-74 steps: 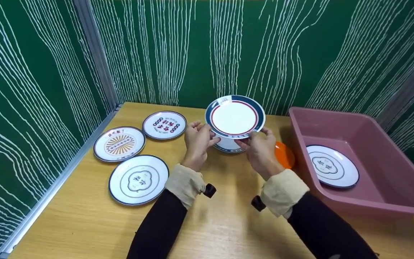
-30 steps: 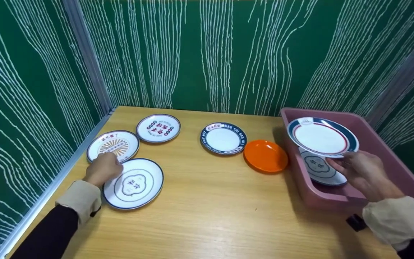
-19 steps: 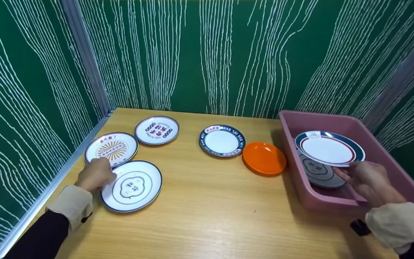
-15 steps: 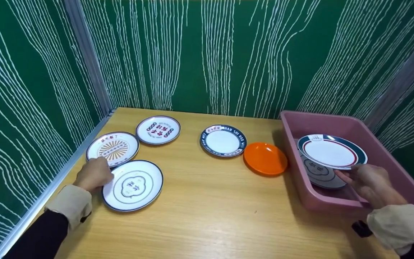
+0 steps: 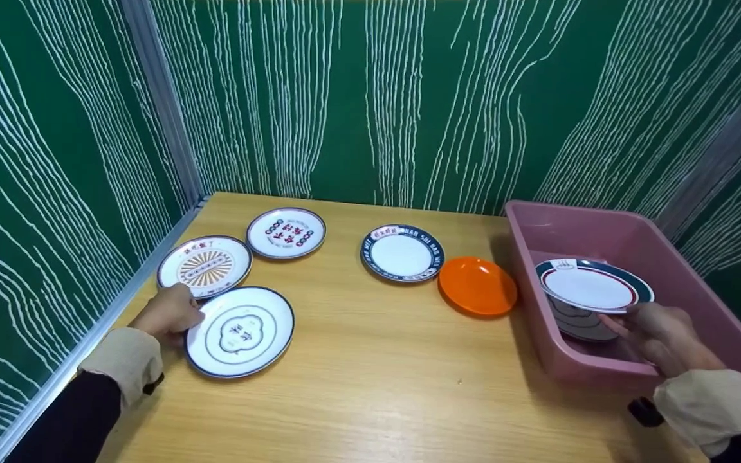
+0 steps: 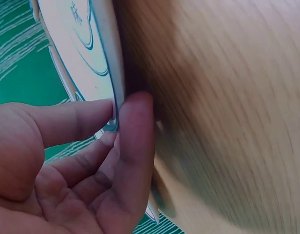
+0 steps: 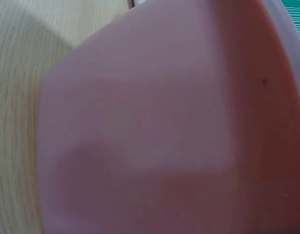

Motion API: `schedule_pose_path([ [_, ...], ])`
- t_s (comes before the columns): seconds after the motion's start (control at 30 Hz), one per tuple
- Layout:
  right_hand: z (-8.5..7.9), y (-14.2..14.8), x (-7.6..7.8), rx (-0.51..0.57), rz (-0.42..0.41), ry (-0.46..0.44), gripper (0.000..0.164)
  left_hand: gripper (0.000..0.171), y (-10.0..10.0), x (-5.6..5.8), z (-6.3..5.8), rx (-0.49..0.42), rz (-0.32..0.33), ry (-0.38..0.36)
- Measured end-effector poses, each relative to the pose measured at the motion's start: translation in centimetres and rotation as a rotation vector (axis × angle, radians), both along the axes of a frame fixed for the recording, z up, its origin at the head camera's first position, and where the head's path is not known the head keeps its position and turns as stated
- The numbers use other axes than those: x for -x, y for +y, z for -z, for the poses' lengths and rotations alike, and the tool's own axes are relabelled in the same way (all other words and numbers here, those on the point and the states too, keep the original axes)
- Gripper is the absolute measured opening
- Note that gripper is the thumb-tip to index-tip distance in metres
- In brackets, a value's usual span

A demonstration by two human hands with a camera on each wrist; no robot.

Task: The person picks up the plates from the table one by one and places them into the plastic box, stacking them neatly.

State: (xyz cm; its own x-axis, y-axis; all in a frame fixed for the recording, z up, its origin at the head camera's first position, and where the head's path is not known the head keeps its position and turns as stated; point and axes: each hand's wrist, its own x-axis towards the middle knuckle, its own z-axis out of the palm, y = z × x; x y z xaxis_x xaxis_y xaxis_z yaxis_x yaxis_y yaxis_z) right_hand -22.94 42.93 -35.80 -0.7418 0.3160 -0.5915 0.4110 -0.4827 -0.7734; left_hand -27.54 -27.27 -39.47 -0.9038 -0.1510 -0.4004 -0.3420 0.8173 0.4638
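My right hand [image 5: 666, 334] pinches the near edge of a white plate [image 5: 592, 286] with a dark teal rim band and red ring. That plate is tilted inside the pink tub [image 5: 554, 334], above another white plate [image 5: 579, 320] lying on the tub's floor. At the left, my left hand [image 5: 170, 314] grips the edge of a white plate with a blue rim [image 5: 240, 331]. The left wrist view shows thumb and fingers pinching this plate's rim [image 6: 108, 73], with a dark gap between plate and table. The tub's outer wall [image 7: 135, 122] fills the right wrist view, hiding the right hand there.
A sunburst-patterned plate [image 5: 206, 267] and a plate with red characters [image 5: 285, 233] lie at the back left. Mid-table are a navy-rimmed plate [image 5: 402, 253] and an orange plate [image 5: 477, 287], beside the tub. Green walls [image 5: 345, 96] enclose the table [image 5: 370, 386].
The red-ringed plate has gone from both hands at the centre to the right hand alone and down into the tub. My left hand has moved left to the blue-rimmed plate.
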Motion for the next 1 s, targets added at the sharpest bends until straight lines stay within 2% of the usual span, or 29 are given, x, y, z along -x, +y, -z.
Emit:
schedule_pose_path([
  [0.13,0.18,0.30,-0.44,0.034,-0.087,0.043,0.076,0.016,-0.16,0.23,0.13,-0.010,0.000,-0.022],
  [0.2,0.21,0.31,-0.61,0.038,-0.102,0.043,0.073,0.016,-0.16,0.28,0.13,-0.004,0.004,-0.023],
  [0.47,0.20,0.08,-0.55,0.047,-0.098,0.023,0.080,0.018,0.03,0.31,-0.36,-0.008,0.011,-0.005],
  [0.6,0.11,0.40,-0.49,0.065,-0.090,0.006,0.078,0.019,0.05,0.43,-0.42,-0.011,0.045,0.017],
  [0.7,0.23,0.53,-0.26,0.085,-0.089,0.010,0.066,0.016,-0.11,0.52,-0.36,0.007,0.071,0.036],
  [0.77,0.36,0.56,-0.12,0.118,-0.085,0.005,0.051,0.015,-0.22,0.57,-0.37,0.015,0.079,0.048],
  [0.87,0.48,0.49,0.00,0.108,-0.087,-0.022,0.029,0.015,-0.27,0.63,-0.43,0.009,0.071,0.060],
  [1.0,0.47,0.33,0.06,0.033,-0.113,-0.043,0.022,0.020,-0.17,0.55,-0.56,0.001,0.054,0.068],
])
